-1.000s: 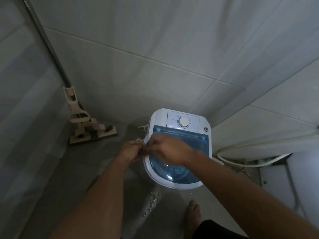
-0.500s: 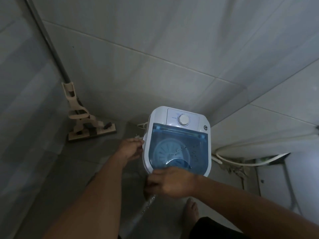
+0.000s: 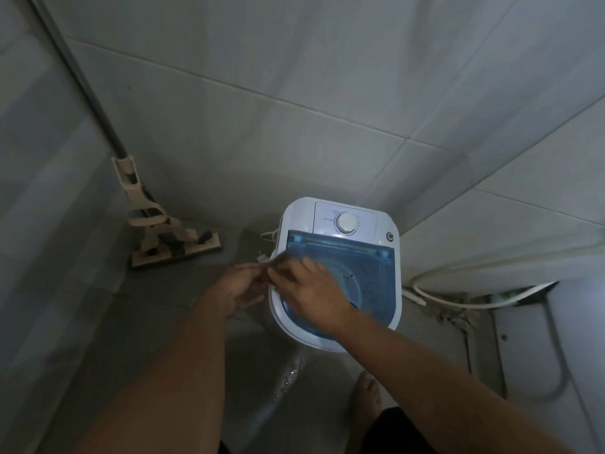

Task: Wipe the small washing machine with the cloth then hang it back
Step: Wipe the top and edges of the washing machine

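Where two tiled walls [image 3: 294, 103] meet in a corner, a small washing machine [image 3: 337, 270] is seen from above, standing on the wet grey floor [image 3: 147, 322]. Its body is white, w/ a translucent blue lid [image 3: 366, 267] shut over the drum; behind the lid a white control panel carries a round timer dial [image 3: 347, 222], and a small dark round fitting [image 3: 390, 236] is set at the rear right corner. A thin white cord [image 3: 269, 235] is looped at the machine's rear left.

Both hands are brought together at the machine's left edge. The right hand [image 3: 307, 288] is laid palm-down across the lid's front-left part, fingers reaching toward the rim. The left hand [image 3: 240, 285] is held just beside the casing, fingers curled inward, touching or nearly touching the right fingertips. A small pale scrap [image 3: 262, 258] shows betw. the fingertips; whether it is the cloth cannot be told, and the grip of either hand is not resolved in the dim light. No cloth is otherwise made out.

A flat mop [image 3: 173, 242] w/ a beige head is stood at left, its dark handle leaned up along the wall. At right a white hose [image 3: 458, 301] is curved along the wall base. A bare foot [image 3: 368, 398] is placed on the floor below the machine, beside a streak of water [image 3: 288, 375].
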### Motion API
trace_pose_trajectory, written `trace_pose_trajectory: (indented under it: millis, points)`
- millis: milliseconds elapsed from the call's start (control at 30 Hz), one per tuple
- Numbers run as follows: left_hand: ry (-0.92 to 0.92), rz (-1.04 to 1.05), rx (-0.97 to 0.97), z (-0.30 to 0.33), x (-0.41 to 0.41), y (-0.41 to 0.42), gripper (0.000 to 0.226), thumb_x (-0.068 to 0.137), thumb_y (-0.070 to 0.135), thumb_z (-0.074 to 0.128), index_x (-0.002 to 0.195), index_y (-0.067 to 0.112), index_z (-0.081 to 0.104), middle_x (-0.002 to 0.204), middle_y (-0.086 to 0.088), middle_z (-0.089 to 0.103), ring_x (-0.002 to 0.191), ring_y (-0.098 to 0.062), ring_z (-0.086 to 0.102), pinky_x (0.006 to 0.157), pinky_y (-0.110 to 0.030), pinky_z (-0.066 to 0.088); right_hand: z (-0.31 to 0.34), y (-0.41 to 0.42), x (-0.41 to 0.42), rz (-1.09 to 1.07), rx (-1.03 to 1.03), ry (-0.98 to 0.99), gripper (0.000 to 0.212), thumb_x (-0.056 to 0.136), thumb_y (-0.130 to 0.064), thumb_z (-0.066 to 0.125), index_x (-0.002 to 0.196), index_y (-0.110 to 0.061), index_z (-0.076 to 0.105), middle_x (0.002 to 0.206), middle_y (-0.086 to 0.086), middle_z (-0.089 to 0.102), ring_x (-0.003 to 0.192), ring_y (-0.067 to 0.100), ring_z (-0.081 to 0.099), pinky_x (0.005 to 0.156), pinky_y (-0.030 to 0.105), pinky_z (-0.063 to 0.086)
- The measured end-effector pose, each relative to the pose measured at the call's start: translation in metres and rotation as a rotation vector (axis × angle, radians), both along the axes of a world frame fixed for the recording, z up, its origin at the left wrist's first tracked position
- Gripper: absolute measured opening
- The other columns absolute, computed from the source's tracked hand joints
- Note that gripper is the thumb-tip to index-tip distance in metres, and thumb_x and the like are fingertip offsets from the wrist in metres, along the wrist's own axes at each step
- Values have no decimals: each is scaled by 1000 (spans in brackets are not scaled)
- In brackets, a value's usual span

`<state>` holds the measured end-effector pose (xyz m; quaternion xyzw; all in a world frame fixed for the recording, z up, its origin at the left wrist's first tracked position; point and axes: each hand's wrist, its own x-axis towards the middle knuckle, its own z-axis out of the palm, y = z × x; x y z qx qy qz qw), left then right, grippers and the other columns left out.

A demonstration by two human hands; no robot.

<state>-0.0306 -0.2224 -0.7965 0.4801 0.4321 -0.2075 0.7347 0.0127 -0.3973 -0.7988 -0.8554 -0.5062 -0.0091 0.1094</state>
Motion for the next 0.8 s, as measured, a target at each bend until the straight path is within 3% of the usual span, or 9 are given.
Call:
trace_pose_trajectory:
  millis: [67, 100, 200, 267, 367, 500, 567, 733, 800]
  points:
    - [-4, 12, -31, 2, 1, 0, 7, 93, 15, 62, 97, 15, 68, 90, -11, 67, 84, -23, 64, 87, -41, 56, 3, -21, -16, 136, 1, 8, 38, 101, -25, 53, 138, -19, 63, 121, 9, 66, 97, 31, 60, 76, 42, 49]
    - [4, 13, -33, 0, 1, 1, 5, 92, 16, 63, 94, 16, 67, 87, -7, 66, 80, -20, 63, 92, -42, 54, 6, -32, -21, 244, -37, 6, 39, 101, -24, 50, 137, -19, 63, 119, 8, 66, 96, 30, 61, 77, 41, 50]
    - [17, -13, -14, -2, 3, 1, 4, 90, 19, 66, 94, 19, 68, 93, -3, 69, 90, -16, 63, 101, -42, 49, 23, -52, -34, 529, -160, 50, 40, 100, -21, 44, 136, -17, 62, 120, 7, 65, 101, 27, 61, 82, 41, 54]
    - [11, -17, 2, -2, 3, 1, 5, 90, 19, 66, 94, 19, 69, 95, -4, 69, 92, -17, 64, 99, -42, 50, 35, -54, -24, 427, -81, 115, 38, 102, -24, 49, 137, -16, 62, 124, 8, 65, 109, 25, 60, 91, 37, 53]
    - [0, -25, 31, -3, 3, 2, 14, 90, 19, 66, 104, 17, 70, 96, -5, 71, 93, -19, 65, 88, -38, 53, 45, -51, 22, -44, 136, 127, 36, 102, -24, 56, 136, -17, 64, 130, 7, 62, 118, 23, 59, 102, 38, 53]
    - [-13, -43, 60, -2, 5, 1, 22, 91, 20, 65, 112, 15, 68, 105, -6, 71, 99, -20, 65, 88, -38, 53, 31, -60, 56, -576, 238, 165, 32, 101, -21, 57, 130, -15, 70, 119, 5, 63, 107, 26, 60, 92, 47, 55]
    - [-11, -51, 65, -1, 5, 1, 19, 91, 20, 64, 110, 16, 68, 103, -6, 71, 99, -21, 65, 92, -39, 52, 18, -61, 27, -558, 218, 167, 36, 100, -25, 54, 130, -13, 70, 119, 8, 65, 106, 30, 62, 91, 49, 56]
    - [-6, -45, 71, -3, 6, -1, 21, 91, 19, 64, 111, 15, 68, 100, -7, 70, 95, -21, 64, 96, -41, 50, 18, -75, -62, -34, 116, 264, 35, 100, -19, 60, 134, -15, 66, 123, 8, 64, 109, 27, 63, 94, 36, 53]
    - [-14, -42, 70, -2, 5, -2, 22, 91, 19, 64, 112, 15, 67, 95, -5, 70, 90, -19, 65, 95, -41, 50, 24, -85, -66, -83, 202, 367, 33, 102, -18, 59, 134, -14, 67, 125, 6, 62, 114, 22, 61, 100, 30, 50]
